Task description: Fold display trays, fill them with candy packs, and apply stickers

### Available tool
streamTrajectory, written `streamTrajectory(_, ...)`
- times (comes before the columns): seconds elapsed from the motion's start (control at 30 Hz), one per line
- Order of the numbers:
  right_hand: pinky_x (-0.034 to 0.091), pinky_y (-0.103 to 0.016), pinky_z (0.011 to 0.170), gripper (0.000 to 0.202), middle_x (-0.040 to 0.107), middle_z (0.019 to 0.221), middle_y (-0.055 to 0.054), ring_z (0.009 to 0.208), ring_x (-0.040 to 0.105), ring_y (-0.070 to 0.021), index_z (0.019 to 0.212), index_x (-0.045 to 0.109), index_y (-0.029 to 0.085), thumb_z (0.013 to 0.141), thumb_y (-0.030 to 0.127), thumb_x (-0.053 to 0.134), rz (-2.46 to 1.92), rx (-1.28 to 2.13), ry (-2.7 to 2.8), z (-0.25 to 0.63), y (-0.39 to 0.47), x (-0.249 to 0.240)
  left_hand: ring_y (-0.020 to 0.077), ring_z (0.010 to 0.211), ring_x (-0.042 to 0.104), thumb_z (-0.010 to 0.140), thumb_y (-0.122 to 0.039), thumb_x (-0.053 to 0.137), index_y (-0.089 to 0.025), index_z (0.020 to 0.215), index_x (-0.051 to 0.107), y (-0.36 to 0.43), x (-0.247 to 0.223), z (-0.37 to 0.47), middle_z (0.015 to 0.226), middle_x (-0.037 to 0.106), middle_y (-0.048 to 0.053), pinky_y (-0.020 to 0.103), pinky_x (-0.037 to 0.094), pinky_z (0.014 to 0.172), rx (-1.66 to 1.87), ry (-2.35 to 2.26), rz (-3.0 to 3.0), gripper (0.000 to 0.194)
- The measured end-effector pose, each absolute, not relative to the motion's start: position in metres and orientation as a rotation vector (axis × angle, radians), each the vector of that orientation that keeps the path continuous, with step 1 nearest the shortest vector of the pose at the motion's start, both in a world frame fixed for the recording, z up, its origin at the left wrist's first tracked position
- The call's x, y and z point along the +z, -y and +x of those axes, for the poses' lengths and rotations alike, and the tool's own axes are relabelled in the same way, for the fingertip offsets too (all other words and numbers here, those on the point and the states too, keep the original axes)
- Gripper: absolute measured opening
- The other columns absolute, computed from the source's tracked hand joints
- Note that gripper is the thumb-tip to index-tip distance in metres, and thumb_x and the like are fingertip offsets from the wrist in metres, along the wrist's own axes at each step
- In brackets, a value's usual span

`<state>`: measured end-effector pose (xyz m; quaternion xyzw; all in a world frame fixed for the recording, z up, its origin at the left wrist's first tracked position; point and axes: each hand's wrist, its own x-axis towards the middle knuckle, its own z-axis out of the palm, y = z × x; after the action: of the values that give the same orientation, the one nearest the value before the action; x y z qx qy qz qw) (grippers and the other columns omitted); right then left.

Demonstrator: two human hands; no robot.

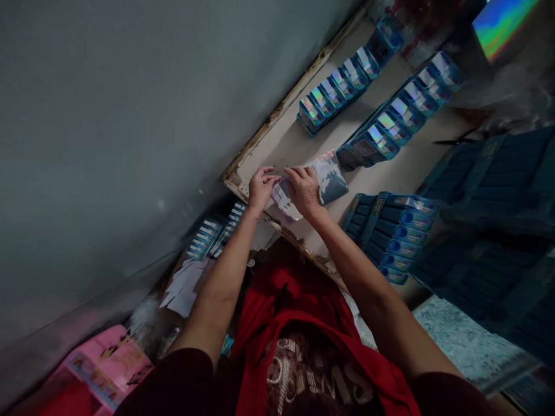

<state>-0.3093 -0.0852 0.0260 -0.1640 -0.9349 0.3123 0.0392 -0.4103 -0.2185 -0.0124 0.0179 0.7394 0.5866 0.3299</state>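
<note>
Head view: a shiny plastic packet [333,180] lies near the table [271,151] corner, under the right hand [307,193], fingers curled. The left hand [259,192] nearly pinches beside it; whether either grip holds film, I can't tell. Keeping it flat should prevent creases.

the packet [332,180] is silvery, the boxes [363,149] blue.

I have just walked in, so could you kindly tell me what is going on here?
At a white table with worn brown edges, a person's left hand and right hand are handling a thin, shiny, silvery plastic piece; whether it is a sheet or a bag I cannot tell. The right hand lies over it, the left at one end. Two rows of blue boxes with shiny ends stand farther along the table.
</note>
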Motion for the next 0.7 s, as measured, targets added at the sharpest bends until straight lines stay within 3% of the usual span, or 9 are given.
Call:
streamTrajectory(0.2, 0.049, -0.047, 0.104, 0.034, 0.077, 0.126, -0.015, 0.111, 0.06, -0.0327, 0.129, 0.079, 0.016, 0.102, 0.015, 0.057, -0.534, 0.823, 2.893, -0.304, 0.085, -0.003, 0.0227, 0.106, 0.078, 0.061, 0.0, 0.082, -0.022, 0.141, 0.062, 0.239, -0.039, -0.393, 0.117, 0.082, 0.01, 0.033, 0.061, 0.096, 1.461, -1.822, 0.086, 0.085)
streamTrajectory(0.47, 0.044, -0.047, 0.104, 0.04, 0.074, 0.138, -0.014, 0.123, 0.058, -0.033, 0.141, 0.073, 0.022, 0.114, 0.03, 0.044, -0.256, 0.679, 3.05, -0.292, 0.095, -0.01, 0.0148, 0.079, 0.074, 0.071, -0.003, 0.069, -0.017, 0.127, 0.072, 0.24, -0.03, -0.382, 0.093, 0.082, 0.004, 0.024, 0.057, 0.078, 1.519, -1.863, -0.046, 0.058)
streamTrajectory(0.6, 0.04, -0.048, 0.109, 0.044, 0.066, 0.158, -0.01, 0.133, 0.057, -0.0328, 0.151, 0.066, 0.025, 0.113, 0.025, 0.045, -0.146, 0.666, 3.095, -0.283, 0.097, -0.018, 0.0133, 0.068, 0.07, 0.072, -0.006, 0.069, -0.016, 0.127, 0.072, 0.234, -0.019, -0.39, 0.086, 0.08, 0.002, 0.023, 0.055, 0.07, 1.467, -1.808, -0.101, 0.056)
streamTrajectory(0.7, 0.039, -0.047, 0.11, 0.044, 0.065, 0.16, -0.008, 0.135, 0.057, -0.0314, 0.154, 0.064, 0.024, 0.113, 0.023, 0.047, -0.163, 0.698, 3.097, -0.268, 0.099, -0.017, 0.014, 0.066, 0.068, 0.07, -0.007, 0.07, -0.015, 0.127, 0.071, 0.234, -0.01, -0.397, 0.085, 0.08, 0.003, 0.023, 0.053, 0.067, 1.392, -1.791, -0.05, 0.058)
